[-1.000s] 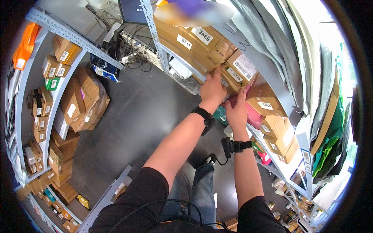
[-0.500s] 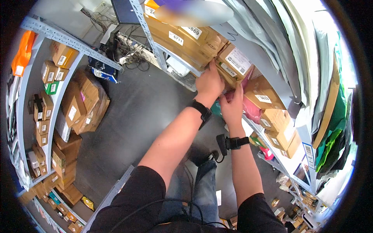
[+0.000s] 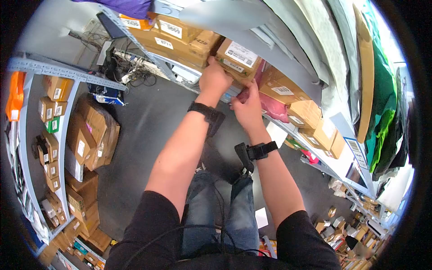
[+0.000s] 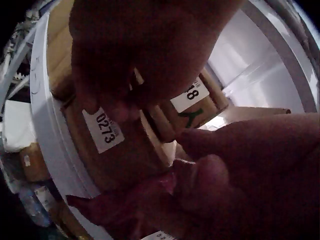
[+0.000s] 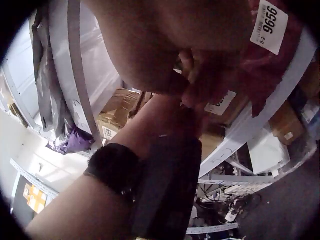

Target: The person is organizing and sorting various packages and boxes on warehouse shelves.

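A small cardboard box [image 3: 225, 63] with a large white label and a smaller one sits on the shelf. My left hand [image 3: 215, 81] grips its near side, index finger in the gap at the left edge, thumb under the front. My right hand [image 3: 248, 110] touches the box's right front corner with an extended finger, its thumb standing apart. In the left wrist view, the fingers of the left hand overlap a box marked 0273 [image 4: 135, 157], below the gripped box [image 4: 217, 97]. A pink plastic bag [image 3: 273, 108] lies beside and beneath the right hand.
Larger labelled cartons [image 3: 184, 47] stand left of the box, and another carton [image 3: 288, 87] to the right. Grey and white mailer bags [image 3: 310, 40] hang over the shelf. Across the aisle is a second shelf [image 3: 67, 148] with parcels; big cartons [image 3: 101, 130] stand on the floor.
The head view has swung, so the shelf and both hands appear further left. A wider dark gap shows between the small box and the cartons on its left; both hands stay at the box.
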Demonstrator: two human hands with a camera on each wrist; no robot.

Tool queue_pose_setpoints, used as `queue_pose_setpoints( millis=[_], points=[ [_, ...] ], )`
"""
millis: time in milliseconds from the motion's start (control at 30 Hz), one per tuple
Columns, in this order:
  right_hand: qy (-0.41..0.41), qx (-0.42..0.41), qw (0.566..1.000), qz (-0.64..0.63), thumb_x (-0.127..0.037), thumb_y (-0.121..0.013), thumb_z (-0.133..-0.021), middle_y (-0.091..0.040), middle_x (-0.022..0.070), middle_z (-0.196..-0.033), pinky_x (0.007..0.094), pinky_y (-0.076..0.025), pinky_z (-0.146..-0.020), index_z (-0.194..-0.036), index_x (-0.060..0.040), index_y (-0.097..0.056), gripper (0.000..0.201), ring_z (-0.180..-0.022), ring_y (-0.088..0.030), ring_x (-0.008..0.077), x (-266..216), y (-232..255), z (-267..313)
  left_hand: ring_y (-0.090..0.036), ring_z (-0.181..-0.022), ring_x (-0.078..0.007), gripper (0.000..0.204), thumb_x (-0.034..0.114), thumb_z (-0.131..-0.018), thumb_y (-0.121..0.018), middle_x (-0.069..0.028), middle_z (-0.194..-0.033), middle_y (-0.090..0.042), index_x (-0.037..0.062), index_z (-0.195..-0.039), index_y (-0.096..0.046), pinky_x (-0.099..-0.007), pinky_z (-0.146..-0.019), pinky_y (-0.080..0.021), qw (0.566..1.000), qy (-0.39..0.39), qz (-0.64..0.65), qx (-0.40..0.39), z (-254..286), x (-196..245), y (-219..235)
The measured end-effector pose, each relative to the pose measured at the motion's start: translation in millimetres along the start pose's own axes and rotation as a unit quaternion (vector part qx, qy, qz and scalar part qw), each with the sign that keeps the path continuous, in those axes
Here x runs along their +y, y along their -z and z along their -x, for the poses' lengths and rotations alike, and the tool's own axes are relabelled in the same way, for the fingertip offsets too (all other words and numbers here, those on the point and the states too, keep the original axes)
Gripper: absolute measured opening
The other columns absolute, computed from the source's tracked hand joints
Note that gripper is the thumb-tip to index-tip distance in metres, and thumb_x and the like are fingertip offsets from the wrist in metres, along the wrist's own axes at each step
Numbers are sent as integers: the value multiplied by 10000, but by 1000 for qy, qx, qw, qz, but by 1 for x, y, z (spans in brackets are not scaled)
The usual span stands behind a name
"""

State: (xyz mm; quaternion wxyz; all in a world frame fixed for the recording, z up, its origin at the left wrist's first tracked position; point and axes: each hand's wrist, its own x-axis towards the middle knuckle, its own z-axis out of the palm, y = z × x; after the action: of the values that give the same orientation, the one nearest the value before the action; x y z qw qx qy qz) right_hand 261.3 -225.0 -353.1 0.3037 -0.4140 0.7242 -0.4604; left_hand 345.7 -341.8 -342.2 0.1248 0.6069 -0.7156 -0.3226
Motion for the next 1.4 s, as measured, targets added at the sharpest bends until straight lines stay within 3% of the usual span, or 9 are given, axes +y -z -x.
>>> queue_pose_setpoints(
  millis=[200, 300, 467, 600, 700, 900, 1133, 1233, 1400],
  points=[
    [14, 22, 999, 37, 7, -676, -766, -424, 176, -1305, 246, -527, -617, -1139, 2, -466, 428, -788, -594, 146, -14, -4, 24, -639, -875, -454, 587, 176, -755, -635, -299, -897, -654, -95, -1204, -375, -479, -775, -520, 995, -14, 66, 79, 22, -15, -7],
    [-70, 7, 998, 0, -123, -753, -718, -397, 215, -1371, 356, -505, -773, -1096, -15, -502, 466, -942, -591, 268, -33, -6, 46, -636, -859, -460, 526, 181, -758, -631, -285, -869, -658, -57, -1171, -408, -496, -767, -509, 987, 35, 139, 67, 38, -32, 2],
    [-87, 61, 991, 77, -177, -789, -694, -376, 212, -1394, 372, -495, -854, -1224, -17, -465, 642, -1080, -545, 306, -51, -7, 54, -405, -1250, -380, 733, 275, -741, -755, -234, -1357, -416, 79, -1314, -344, -484, -978, -378, 982, 64, 161, 77, 59, -76, -10],
    [206, 135, 943, 223, -194, -800, -665, -329, 240, -1432, 412, -441, -970, -1346, -60, -443, 781, -1165, -489, 392, -65, 4, 29, -418, -1209, -304, 992, 315, -826, -724, -151, -1349, -393, 158, -1462, 21, -547, -949, -368, 683, 199, 691, -131, 55, -67, -21],
    [296, 82, 882, 357, -192, -793, -659, -323, 236, -1450, 463, -403, -1008, -1345, -133, -490, 752, -1185, -457, 444, -73, 7, 7, -452, -1178, -291, 959, 275, -825, -722, -151, -1338, -398, 150, -1461, -14, -524, -920, -406, 669, 149, 722, -92, 47, -60, -33],
    [249, 63, 904, 341, -146, -718, -748, -416, 204, -1408, 464, -410, -1003, -1327, -160, -520, 612, -1197, -453, 442, -68, 3, -17, -513, -1072, -233, 735, 214, -818, -714, -121, -1238, -451, 96, -1352, -223, -406, -780, -500, 733, 215, 645, -2, 92, -72, -12],
    [216, 38, 897, 383, -130, -649, -801, -433, 284, -1358, 441, -420, -981, -1234, 4, -553, 463, -1144, -504, 381, -18, -12, -19, -449, -1270, -245, 619, 151, -874, -595, -108, -1369, -446, 93, -1413, -297, -408, -1059, -379, 722, 214, 658, 24, 258, -199, 47],
    [189, 26, 960, 205, -220, -689, -811, -427, 274, -1359, 428, -392, -1027, -1304, 26, -464, 595, -1203, -471, 391, -30, -8, 47, -466, -1280, -269, 741, 432, -854, -613, -89, -1412, -451, 72, -1433, -323, -430, -1055, -404, 720, 258, 643, -34, 311, -222, 63],
    [-216, -160, 954, -135, -406, -695, -848, -255, 299, -1480, 429, -330, -1090, -1481, 13, -48, 997, -1378, -294, 382, -6, 32, 173, -504, -1244, -265, 754, 444, -849, -632, -107, -1384, -474, 66, -1427, -330, -410, -1023, -436, 721, 225, 645, -115, 325, -170, 50]
  ],
)
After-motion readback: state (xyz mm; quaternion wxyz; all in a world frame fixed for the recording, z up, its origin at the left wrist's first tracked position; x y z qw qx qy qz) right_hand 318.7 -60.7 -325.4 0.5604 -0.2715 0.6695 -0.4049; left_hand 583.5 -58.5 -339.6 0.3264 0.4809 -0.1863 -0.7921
